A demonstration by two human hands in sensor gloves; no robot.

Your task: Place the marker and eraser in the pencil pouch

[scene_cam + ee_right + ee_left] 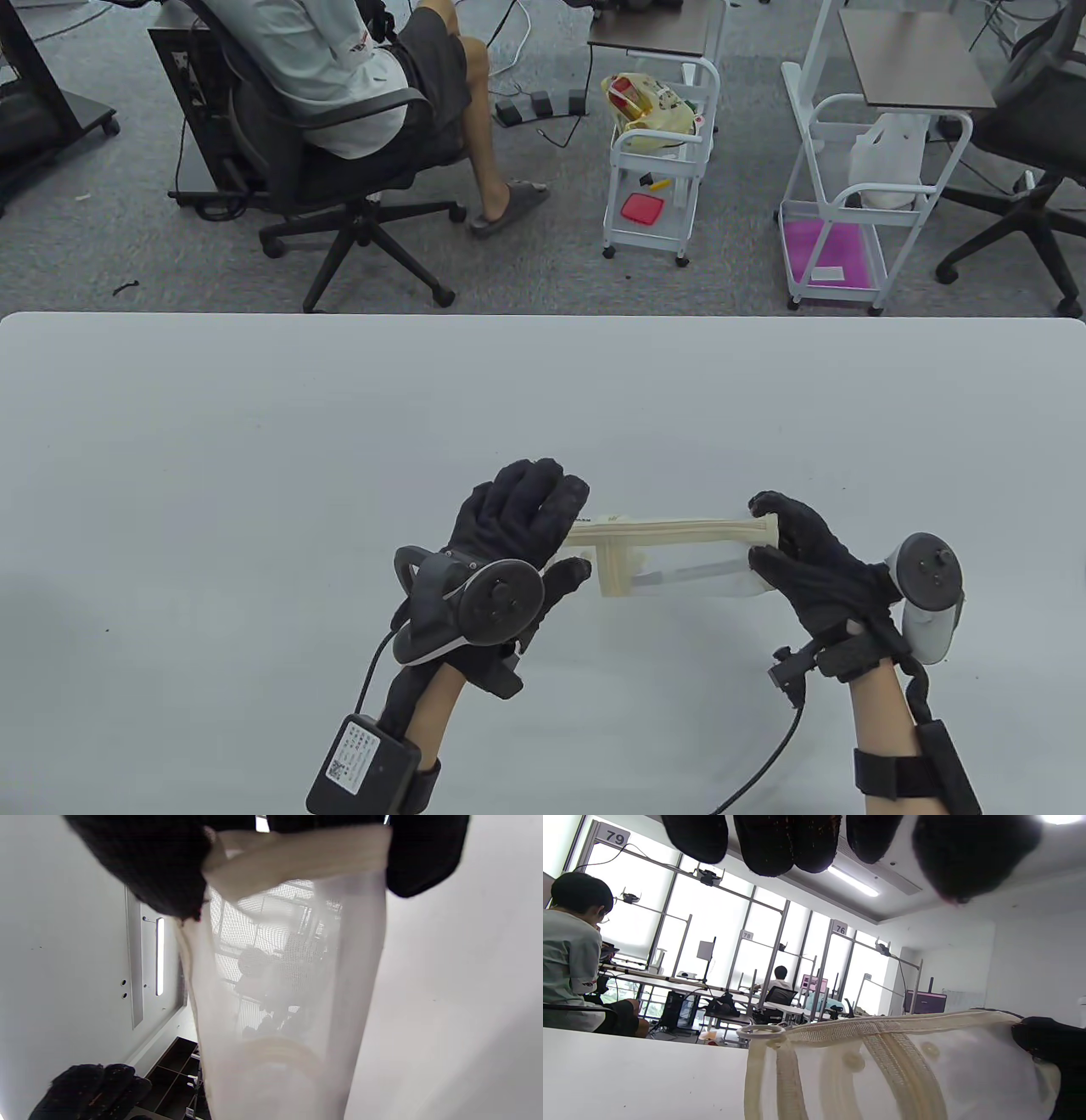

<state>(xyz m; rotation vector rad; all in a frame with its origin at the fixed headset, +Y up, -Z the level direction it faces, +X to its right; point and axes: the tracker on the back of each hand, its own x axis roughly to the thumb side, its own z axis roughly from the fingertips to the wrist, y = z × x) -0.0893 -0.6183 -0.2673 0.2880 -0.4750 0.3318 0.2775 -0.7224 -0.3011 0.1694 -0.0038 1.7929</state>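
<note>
A translucent white pencil pouch (679, 564) with cream zipper trim lies lengthwise between my hands, low over the table. My right hand (759, 531) pinches its right end between thumb and fingers; in the right wrist view (280, 857) the fingers clamp the cream trim. My left hand (570, 531) is spread open at the pouch's left end, and its fingertips (780, 840) hang above the zipper pull ring (761, 1031) without gripping it. A thin dark shape, likely the marker (670, 577), shows through the pouch wall. No eraser can be made out.
The white table (254, 467) stretches wide to the left and back. Beyond its far edge are a seated person on an office chair (339, 153) and two white carts (653, 170).
</note>
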